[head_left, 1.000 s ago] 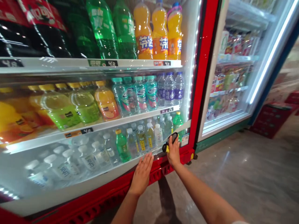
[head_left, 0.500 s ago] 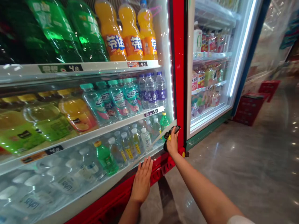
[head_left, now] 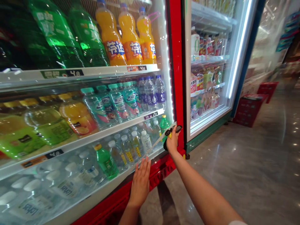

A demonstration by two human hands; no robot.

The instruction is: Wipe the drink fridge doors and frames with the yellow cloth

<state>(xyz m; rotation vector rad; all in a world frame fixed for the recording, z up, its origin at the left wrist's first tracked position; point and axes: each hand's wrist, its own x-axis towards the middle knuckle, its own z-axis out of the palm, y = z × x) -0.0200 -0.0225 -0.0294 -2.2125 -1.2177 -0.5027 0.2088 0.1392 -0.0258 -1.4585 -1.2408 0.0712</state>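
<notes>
My right hand (head_left: 172, 141) is closed around a black-and-yellow hand tool (head_left: 168, 133) at the lower right corner of a red-framed drinks fridge. Its exact kind is partly hidden by my fingers. A pale, thin strip (head_left: 158, 141) slants from beside the tool down to the left, across the bottom of the glass door. My left hand (head_left: 141, 182) lies flat with fingers stretched out, its fingertips at the strip's lower end and its palm over the red bottom frame (head_left: 161, 170). Behind the glass stand a small green bottle (head_left: 106, 161) and several clear water bottles (head_left: 127, 148).
Higher shelves hold orange soda bottles (head_left: 131, 34), turquoise-capped bottles (head_left: 117, 101) and large green bottles (head_left: 52, 31). To the right stands a second lit fridge (head_left: 211, 93) with a green base. Red boxes (head_left: 248, 109) sit on the shiny grey floor (head_left: 225, 175) beyond it.
The view has shifted slightly. My left hand has slid a little left and down along the bottom edge. My right hand keeps its grip on the tool at the corner.
</notes>
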